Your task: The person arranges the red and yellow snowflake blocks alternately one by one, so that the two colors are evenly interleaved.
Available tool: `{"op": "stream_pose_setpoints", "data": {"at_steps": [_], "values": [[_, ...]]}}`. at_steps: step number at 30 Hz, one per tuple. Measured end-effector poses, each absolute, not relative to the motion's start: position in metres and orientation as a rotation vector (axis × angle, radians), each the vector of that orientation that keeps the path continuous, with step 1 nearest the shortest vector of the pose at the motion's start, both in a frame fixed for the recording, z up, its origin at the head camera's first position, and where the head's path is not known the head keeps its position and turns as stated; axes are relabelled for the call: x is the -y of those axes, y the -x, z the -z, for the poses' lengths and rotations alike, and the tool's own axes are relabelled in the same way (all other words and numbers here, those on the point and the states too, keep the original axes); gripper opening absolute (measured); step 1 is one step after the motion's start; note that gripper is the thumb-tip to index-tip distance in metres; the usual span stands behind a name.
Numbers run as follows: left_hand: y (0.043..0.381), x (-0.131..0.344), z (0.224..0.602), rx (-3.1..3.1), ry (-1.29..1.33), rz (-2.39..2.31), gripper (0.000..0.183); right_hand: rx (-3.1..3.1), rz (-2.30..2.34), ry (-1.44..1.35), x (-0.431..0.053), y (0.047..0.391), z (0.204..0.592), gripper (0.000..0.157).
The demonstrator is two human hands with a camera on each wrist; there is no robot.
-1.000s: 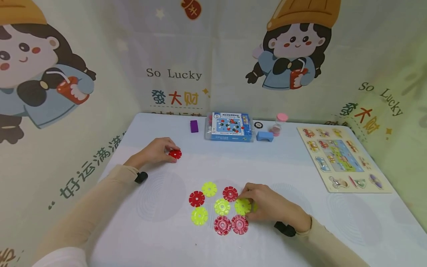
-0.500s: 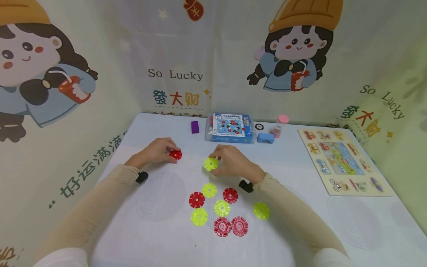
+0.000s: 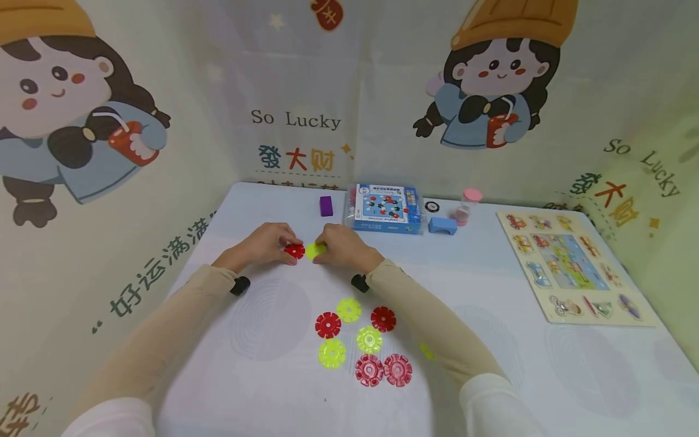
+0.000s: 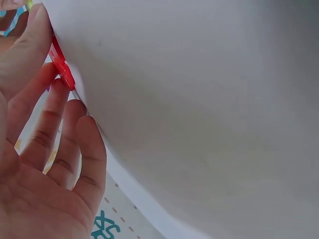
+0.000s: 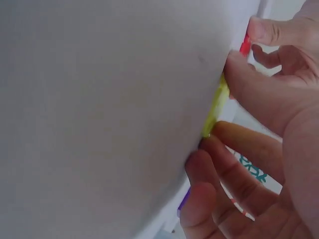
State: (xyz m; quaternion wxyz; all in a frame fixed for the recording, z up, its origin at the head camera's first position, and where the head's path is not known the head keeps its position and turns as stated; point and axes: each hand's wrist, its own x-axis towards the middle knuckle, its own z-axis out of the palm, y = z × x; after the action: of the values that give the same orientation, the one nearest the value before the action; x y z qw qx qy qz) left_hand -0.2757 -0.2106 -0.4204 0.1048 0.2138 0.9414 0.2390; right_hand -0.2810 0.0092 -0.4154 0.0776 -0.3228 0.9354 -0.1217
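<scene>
Between thumb and fingers, my left hand (image 3: pixel 266 244) pinches a red notched plastic disc (image 3: pixel 295 251) flat at the table's far middle. My right hand (image 3: pixel 345 247) pinches a yellow-green notched disc (image 3: pixel 315 250) just right of the red one, their edges side by side. In the left wrist view the red disc (image 4: pixel 61 63) shows edge-on between thumb and fingertips. The right wrist view has the yellow-green disc (image 5: pixel 216 108) edge-on in the same kind of pinch. Closer to me lie more discs, red (image 3: pixel 328 325) and yellow-green (image 3: pixel 332 353); one yellow-green disc (image 3: pixel 428 351) is mostly hidden under my right forearm.
Along the back edge stand a purple block (image 3: pixel 326 206), a boxed molecule set (image 3: pixel 386 209), a black ring (image 3: pixel 432 207), a blue arch block (image 3: pixel 443 226) and a pink-capped sand timer (image 3: pixel 466 207). A wooden picture puzzle board (image 3: pixel 573 267) lies at the right.
My right hand has picked a yellow-green disc from the loose group and carried it up and left to beside the red disc. My left hand stays on the red disc.
</scene>
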Motion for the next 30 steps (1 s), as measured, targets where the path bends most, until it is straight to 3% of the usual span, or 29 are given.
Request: {"op": "stream_pose_setpoints", "data": {"at_steps": [10,18,22,30], "values": [[0.279,0.21,0.414,-2.77,-0.597,-0.658,0.051,-2.764,0.461,0.973,-0.022,0.271,0.412,0.054],[0.279,0.198,0.414,-2.771,-0.668,-0.525,0.062,-2.446,0.473,1.236,-0.075,0.204,0.39,0.051],[0.285,0.187,0.416,-2.728,-0.753,-0.531,0.063,-2.438,0.373,1.418,-0.078,0.174,0.395,0.053],[0.294,0.166,0.414,-2.697,-0.833,-0.452,0.05,-2.55,0.229,1.551,-0.061,0.156,0.409,0.046]]}}
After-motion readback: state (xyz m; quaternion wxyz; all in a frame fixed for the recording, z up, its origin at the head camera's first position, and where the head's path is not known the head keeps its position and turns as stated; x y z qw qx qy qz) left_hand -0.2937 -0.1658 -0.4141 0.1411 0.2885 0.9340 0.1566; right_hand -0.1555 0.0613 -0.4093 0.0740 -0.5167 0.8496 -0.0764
